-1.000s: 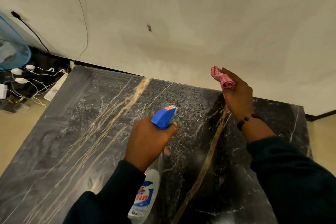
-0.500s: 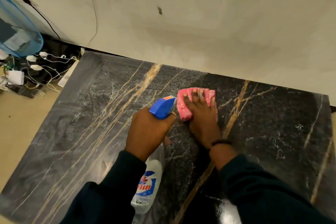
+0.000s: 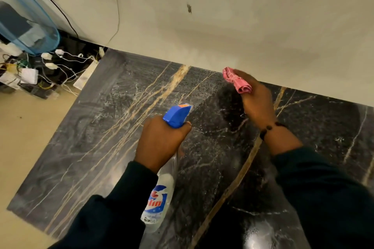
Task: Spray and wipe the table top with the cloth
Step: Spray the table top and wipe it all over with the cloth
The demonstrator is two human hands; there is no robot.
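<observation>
Look to your far left: a blue translucent bin (image 3: pixel 26 24) stands against the cream wall (image 3: pixel 242 16), and a black cable (image 3: pixel 60 12) runs down that wall. Below the bin, white chargers and wires (image 3: pixel 50 62) lie tangled on the beige floor (image 3: pixel 24 137).

The surface (image 3: pixel 97 147) is lying with its far edge against the wall (image 3: pixel 242 16). The left hand (image 3: pixel 159 143) is holding the spray bottle (image 3: pixel 162 194) over the middle of the surface, nozzle pointing toward the wall. To its right and farther back, the right hand (image 3: pixel 257 99) is gripping the cloth (image 3: pixel 236 81) near the wall edge; whether the cloth is touching the surface is unclear. Left of the surface, the floor (image 3: pixel 26 137) is carrying a tangle of cables and chargers (image 3: pixel 50 66), with a bin (image 3: pixel 28 22) lying behind them by the wall.
</observation>
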